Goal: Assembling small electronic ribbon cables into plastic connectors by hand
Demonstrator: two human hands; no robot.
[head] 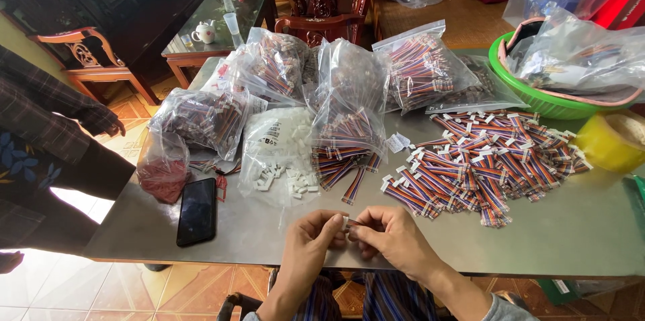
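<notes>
Two hands meet at the near edge of the grey metal table point(578, 227): left hand point(310, 237) and right hand point(390, 237), each grip pinched tight on a small white plastic connector point(347, 222) held between fingertips. The striped ribbon-cable pile point(484, 166) lies well apart. Risk: the tiny part could be fumbled off the edge if the pinch is loosened.

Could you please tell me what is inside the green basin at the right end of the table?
The green basin holds clear plastic bags of coloured wire pieces. What lies beneath those bags is covered.
</notes>
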